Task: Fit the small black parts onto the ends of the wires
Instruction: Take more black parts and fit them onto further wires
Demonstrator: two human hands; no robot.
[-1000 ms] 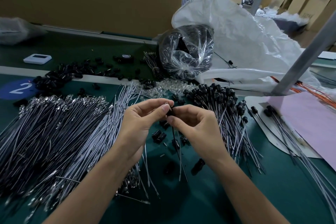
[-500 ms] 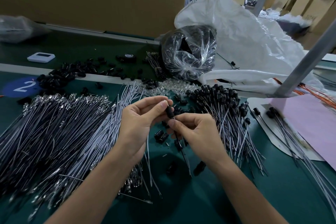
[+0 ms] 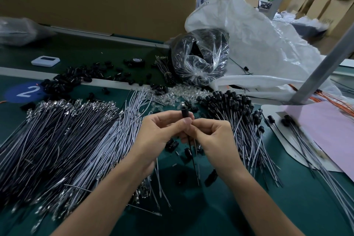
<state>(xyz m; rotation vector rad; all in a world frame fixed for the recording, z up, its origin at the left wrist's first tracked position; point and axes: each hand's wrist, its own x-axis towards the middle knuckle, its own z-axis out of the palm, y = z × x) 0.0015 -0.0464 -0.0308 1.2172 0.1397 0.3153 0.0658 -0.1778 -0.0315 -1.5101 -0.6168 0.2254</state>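
Protruding above the fingertips, the small black part (image 3: 185, 113) is pinched near its base by the left hand (image 3: 162, 134), thumb against forefinger, and is held raised above the green table (image 3: 310, 212). The wire (image 3: 193, 161) is seen hanging from beneath it, gripped just under the part by the curled fingers of the right hand (image 3: 212, 138). The seating step is judged to be in hand: the part appears to be on the wire's end, though how fully it is seated cannot be told. A firm push along the wire's line is called for next, after which the piece can be laid with the capped wires (image 3: 235, 109) just to the right. Loose black parts (image 3: 172, 142) are scattered beneath the hands, and the bare wires (image 3: 67, 140) are heaped to the left.
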